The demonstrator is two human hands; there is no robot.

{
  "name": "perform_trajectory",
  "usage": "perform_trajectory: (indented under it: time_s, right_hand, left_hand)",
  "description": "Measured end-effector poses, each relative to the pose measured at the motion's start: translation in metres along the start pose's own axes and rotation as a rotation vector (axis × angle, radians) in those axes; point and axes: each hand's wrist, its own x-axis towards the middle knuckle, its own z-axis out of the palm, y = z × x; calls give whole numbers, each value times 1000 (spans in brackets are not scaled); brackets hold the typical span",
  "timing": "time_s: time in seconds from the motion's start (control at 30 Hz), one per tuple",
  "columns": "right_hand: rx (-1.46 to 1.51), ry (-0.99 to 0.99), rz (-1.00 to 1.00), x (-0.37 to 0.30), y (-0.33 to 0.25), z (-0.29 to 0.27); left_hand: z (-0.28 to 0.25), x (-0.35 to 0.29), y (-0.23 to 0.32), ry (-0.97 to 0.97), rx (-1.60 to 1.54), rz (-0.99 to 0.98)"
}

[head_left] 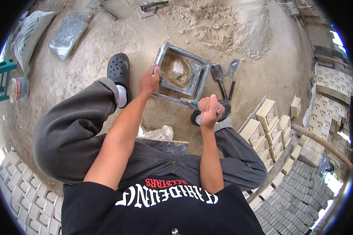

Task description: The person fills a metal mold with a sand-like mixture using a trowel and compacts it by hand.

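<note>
In front of me on the ground stands a square grey metal mould (202, 84), a smaller frame set inside its outer walls. A pale lump (177, 69) sits in sandy material at its middle. My left hand (149, 81) is closed on the mould's left edge, thumb on the rim. Near the closest right corner, my right hand (210, 108) is closed round a small brush (189, 101). The brush's pale tip points left, beside the near wall; the fist hides much of its handle. Two small trowels (217, 72) (233, 68) lie just right of the mould.
Heaped sand and pale powder (255, 27) lie beyond the mould. Flat metal plates (70, 33), a sack (33, 35) and a bucket (19, 89) are at the left. A hammer (102, 9) and a float (151, 9) lie farther off. Cast blocks (268, 117) are stacked at the right.
</note>
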Motion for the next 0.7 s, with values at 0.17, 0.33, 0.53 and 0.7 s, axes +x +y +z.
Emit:
perform_trajectory:
  time_s: [0.17, 0.33, 0.53, 0.7]
  right_hand:
    - [-98, 39, -22, -1, 10, -3]
    - [-119, 48, -123, -2, 14, -20]
    - [-29, 55, 41, 5, -7, -12]
    - [-48, 76, -28, -1, 17, -20]
  left_hand:
    - [-2, -2, 0, -4, 44, -9]
    - [-3, -3, 6, -26, 12, -19]
    - [-2, -3, 6, -6, 44, -16]
    - [0, 1, 4, -18, 5, -1]
